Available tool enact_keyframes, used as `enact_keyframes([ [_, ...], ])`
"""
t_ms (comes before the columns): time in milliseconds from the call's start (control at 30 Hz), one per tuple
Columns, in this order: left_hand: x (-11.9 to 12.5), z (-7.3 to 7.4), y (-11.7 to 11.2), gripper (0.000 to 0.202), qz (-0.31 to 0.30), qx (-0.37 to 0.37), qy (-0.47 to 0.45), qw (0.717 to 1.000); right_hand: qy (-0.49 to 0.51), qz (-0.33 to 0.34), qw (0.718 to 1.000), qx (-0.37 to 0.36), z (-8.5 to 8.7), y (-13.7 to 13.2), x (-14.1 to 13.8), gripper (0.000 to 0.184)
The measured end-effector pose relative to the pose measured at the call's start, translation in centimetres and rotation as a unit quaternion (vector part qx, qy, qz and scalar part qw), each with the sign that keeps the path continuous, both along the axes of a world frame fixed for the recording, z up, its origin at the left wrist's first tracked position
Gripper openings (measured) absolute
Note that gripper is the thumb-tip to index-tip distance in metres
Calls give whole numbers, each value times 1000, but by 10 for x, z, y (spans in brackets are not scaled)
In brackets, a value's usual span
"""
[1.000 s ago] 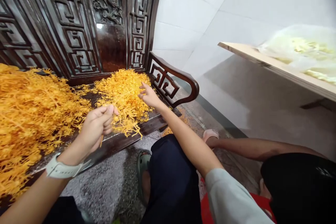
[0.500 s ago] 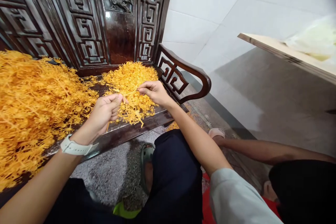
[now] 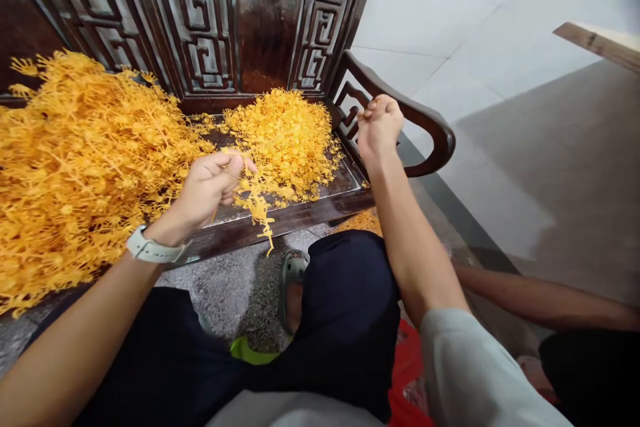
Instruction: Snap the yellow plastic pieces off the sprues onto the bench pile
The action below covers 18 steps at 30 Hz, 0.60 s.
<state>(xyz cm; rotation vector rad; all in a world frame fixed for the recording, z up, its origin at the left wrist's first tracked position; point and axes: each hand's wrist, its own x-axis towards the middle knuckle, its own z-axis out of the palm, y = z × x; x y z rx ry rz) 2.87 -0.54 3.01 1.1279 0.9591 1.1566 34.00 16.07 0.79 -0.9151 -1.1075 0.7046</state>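
**Left hand [image 3: 210,187] gripping an orange sprig [image 3: 257,203]; right hand [image 3: 380,127] apart**

Hands well apart. My left holds the sprig above the seat edge of the carved dark-wood bench [image 3: 280,217], its branches dangling past the fingers. My right is bunched beside the armrest [image 3: 410,113]; I can't tell whether it holds anything. The smaller heap of sprigs [image 3: 285,140] lies just ahead of my left hand, the bigger heap [image 3: 85,167] to its left. A light grip near the stem should help snagged branches slip free. A co-worker's arm [image 3: 540,297] lies right of my right hand.
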Motion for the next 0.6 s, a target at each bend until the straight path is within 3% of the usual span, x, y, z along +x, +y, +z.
enact_keyframes([
  [67, -10, 0, 0, 26, 11, 6, -15, 1000, -31, -2, 997, -73, -18, 7, 11, 10],
  [133, -13, -2, 3, 23, -5, 1, -40, 999, -125, 60, 983, -121, -35, 5, 6, 30],
  [200, -10, -5, 6, 21, -38, -9, -63, 997, -214, 104, 964, -116, -42, -5, -11, 48],
  [267, -4, -9, 7, 19, -61, -18, -81, 995, -248, 134, 956, -81, -36, -18, -34, 43],
  [333, 1, -13, 7, 17, -69, -24, -99, 992, -230, 222, 943, -88, -21, -35, -57, 42],
  [467, 4, -19, 7, 16, -69, -18, -134, 988, -196, 444, 860, -157, 6, -73, -93, 58],
  [600, 2, -20, 10, 20, -42, -4, -143, 989, -219, 502, 831, -95, 14, -92, -108, 39],
])
